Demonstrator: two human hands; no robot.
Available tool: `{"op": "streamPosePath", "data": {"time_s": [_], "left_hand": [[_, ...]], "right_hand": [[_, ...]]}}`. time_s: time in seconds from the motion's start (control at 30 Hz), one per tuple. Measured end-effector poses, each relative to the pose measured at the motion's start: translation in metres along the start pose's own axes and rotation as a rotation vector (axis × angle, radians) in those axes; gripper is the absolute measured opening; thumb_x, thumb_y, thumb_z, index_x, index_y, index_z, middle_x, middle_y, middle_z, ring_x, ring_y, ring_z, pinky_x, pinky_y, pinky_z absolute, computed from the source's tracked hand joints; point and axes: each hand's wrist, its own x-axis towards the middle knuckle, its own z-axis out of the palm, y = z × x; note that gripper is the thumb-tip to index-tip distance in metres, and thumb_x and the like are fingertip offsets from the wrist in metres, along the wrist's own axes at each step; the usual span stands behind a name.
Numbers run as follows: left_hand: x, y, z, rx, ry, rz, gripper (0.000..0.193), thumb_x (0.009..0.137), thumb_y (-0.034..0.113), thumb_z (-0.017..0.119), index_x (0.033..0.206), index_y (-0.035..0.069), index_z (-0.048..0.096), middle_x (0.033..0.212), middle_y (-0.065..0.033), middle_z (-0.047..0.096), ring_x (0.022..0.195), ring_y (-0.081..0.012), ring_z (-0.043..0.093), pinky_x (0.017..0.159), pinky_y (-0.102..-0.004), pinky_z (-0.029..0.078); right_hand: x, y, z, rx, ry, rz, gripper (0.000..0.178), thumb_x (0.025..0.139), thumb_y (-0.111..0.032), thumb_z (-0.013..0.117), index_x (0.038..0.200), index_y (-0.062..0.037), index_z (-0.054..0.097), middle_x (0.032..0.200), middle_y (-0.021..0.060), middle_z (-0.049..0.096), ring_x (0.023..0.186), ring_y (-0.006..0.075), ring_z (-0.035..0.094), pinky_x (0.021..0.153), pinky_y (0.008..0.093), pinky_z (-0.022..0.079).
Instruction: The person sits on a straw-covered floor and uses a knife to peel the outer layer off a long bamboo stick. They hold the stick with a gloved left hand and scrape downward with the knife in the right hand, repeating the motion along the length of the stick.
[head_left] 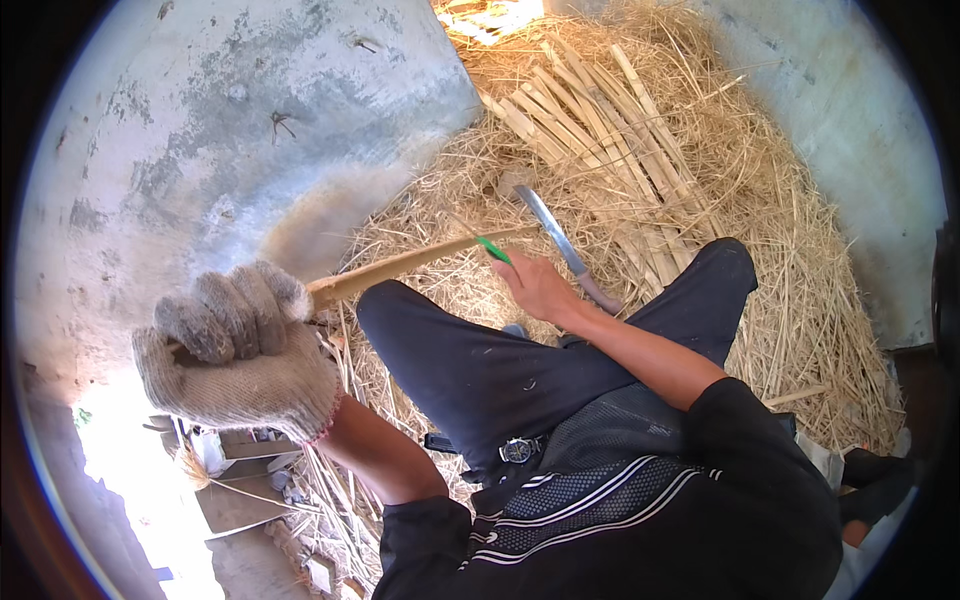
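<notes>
My left hand (240,355), in a knitted work glove, is clenched around the near end of a long bamboo strip (400,266) that reaches out over my left knee. My bare right hand (538,287) touches the strip's far end and holds a small green object (493,249) between its fingers. A curved knife (560,240) with a grey blade lies on the straw just beyond that hand, its handle by my right wrist.
A stack of split bamboo strips (590,120) lies on the straw pile (800,300) ahead. Grey concrete floor (200,130) spreads to the left. My dark-trousered legs (470,360) are bent in front. Debris and scraps (260,490) lie lower left.
</notes>
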Motion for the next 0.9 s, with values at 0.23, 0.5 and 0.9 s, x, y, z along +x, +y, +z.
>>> {"op": "streamPosePath", "data": {"time_s": [0.23,0.5,0.9], "left_hand": [[0.002,-0.004,0.012,0.1,0.103,0.051,0.04,0.088,0.024,0.039,0.051,0.019,0.025,0.044,0.0046,0.019,0.037,-0.0085,0.014,0.035,-0.0272,0.02],[0.003,-0.007,0.023,0.067,0.071,0.031,0.038,0.086,0.023,0.039,0.05,0.019,0.025,0.045,0.0048,0.019,0.037,-0.0088,0.016,0.034,-0.0269,0.022],[0.009,-0.006,-0.006,0.005,-0.04,0.008,0.043,0.088,0.027,0.042,0.048,0.019,0.028,0.04,0.0041,0.022,0.032,-0.0084,0.018,0.027,-0.0289,0.028]], "right_hand": [[0.002,0.01,0.021,-0.041,0.092,0.089,0.036,0.102,-0.031,0.043,0.105,0.0045,0.05,0.057,0.019,0.056,0.049,0.0398,0.058,0.05,0.0507,0.047],[0.014,0.072,0.034,-0.135,0.136,0.234,0.029,0.101,-0.026,0.046,0.109,0.0022,0.051,0.072,0.0232,0.064,0.068,0.0425,0.066,0.062,0.0528,0.051],[0.002,0.033,0.019,-0.041,0.068,0.11,0.029,0.101,-0.022,0.046,0.105,0.0049,0.054,0.067,0.023,0.061,0.063,0.0376,0.064,0.055,0.0488,0.048]]}}
